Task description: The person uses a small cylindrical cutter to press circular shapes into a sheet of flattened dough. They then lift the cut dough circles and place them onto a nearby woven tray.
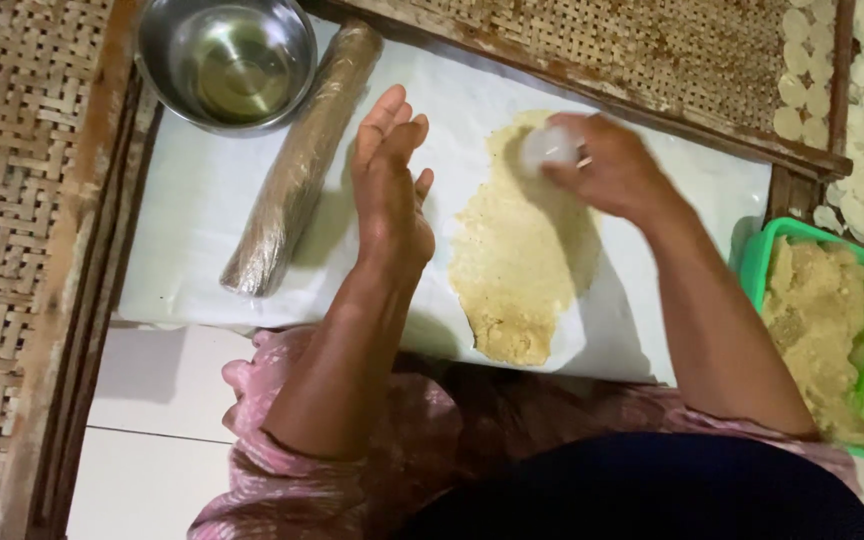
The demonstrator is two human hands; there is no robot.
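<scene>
Underneath, white sheet (202, 200) between woven bamboo trays (12, 200), tiled floor (152, 440).

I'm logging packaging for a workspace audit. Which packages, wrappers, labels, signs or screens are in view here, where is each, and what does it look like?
No labels, signs or screens show.
Wrapped roller: long cylinder in clear shiny film, brownish, lying on the white sheet left of the left hand.
Green plastic tub: at the right edge, bright green, holding pale yellow dough.
Small clear cup-like piece: blurred, in the right hand, over the flattened dough.
</scene>
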